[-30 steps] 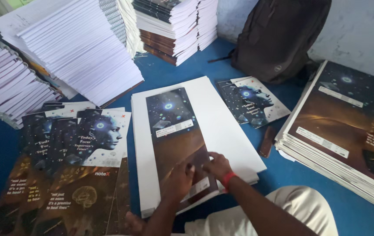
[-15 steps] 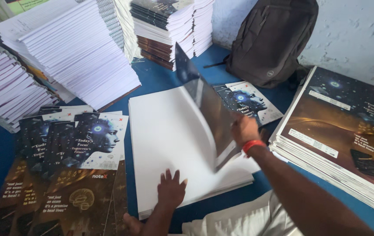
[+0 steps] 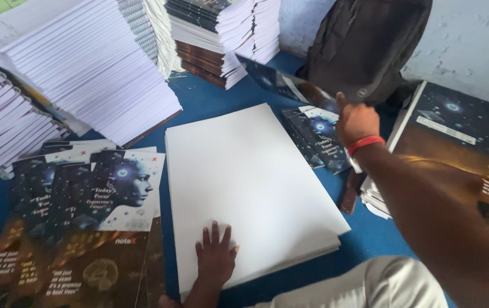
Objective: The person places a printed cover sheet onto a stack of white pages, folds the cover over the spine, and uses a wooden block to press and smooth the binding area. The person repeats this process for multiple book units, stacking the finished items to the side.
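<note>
A thick stack of blank white sheets (image 3: 244, 171) lies on the blue surface in front of me. My left hand (image 3: 216, 259) rests flat on its near edge, fingers spread. My right hand (image 3: 355, 121), with a red band at the wrist, is raised to the right of the stack and grips a dark printed cover sheet (image 3: 284, 82) by its edge. The sheet hangs in the air, tilted, above the stack's far right corner.
Printed covers with a face design (image 3: 84, 194) are fanned out at the left. A stack of large dark covers (image 3: 461, 137) lies at the right. Tall piles of white-edged booklets (image 3: 90, 68) stand behind, and a dark backpack (image 3: 364, 40) leans on the wall.
My right hand lifted the dark cover sheet off the white stack and swung it up and to the right. My left hand stayed pressed on the stack's near edge.
</note>
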